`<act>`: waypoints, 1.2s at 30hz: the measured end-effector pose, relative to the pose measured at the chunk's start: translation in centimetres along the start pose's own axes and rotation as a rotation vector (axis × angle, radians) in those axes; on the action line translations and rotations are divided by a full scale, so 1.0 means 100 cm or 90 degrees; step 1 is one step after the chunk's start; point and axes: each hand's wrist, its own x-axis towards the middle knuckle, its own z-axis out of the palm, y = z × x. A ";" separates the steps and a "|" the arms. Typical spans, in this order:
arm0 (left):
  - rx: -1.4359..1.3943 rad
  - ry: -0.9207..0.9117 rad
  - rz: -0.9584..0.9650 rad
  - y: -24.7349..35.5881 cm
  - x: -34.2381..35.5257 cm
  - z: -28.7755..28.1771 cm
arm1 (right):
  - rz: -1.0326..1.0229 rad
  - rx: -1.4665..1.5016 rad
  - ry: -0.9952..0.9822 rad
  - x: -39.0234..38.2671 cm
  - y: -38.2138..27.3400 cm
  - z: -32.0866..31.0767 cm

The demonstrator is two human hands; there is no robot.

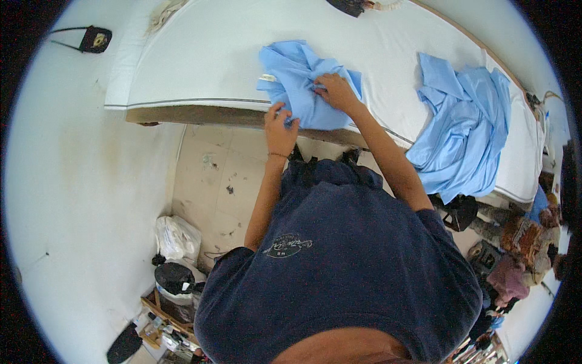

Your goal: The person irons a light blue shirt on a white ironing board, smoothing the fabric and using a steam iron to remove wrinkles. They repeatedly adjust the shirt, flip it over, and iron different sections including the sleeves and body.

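Note:
A crumpled light blue garment (pixel 301 91) with a small white label lies at the near edge of the white-covered table (pixel 200 57). My left hand (pixel 280 130) is at the near left edge of the garment. Its fingers and thumb curl around a bit of the blue fabric. Farther right, my right hand (pixel 336 92) rests on top of the garment, its bent fingers closed on a fold. The fingertips of that hand are partly hidden in the cloth.
A larger heap of light blue fabric (pixel 464 121) hangs over the table's right front edge. A dark object (pixel 347 6) lies at the far edge. White bags (pixel 177 238) stand on the floor at left, and piled clothes (pixel 512 273) are at right.

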 end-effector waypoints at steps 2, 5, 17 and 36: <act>-0.076 -0.079 -0.061 -0.003 -0.014 0.002 | -0.027 0.054 0.037 -0.022 -0.005 -0.010; -0.281 -0.120 -0.138 0.029 -0.014 -0.008 | -0.035 0.161 0.113 -0.054 -0.008 -0.033; -0.555 -0.082 -0.052 0.080 0.053 -0.072 | 0.021 0.341 0.252 -0.088 -0.048 -0.104; -0.431 -0.276 -0.087 0.090 0.058 -0.076 | 0.167 0.437 0.387 -0.092 -0.017 -0.098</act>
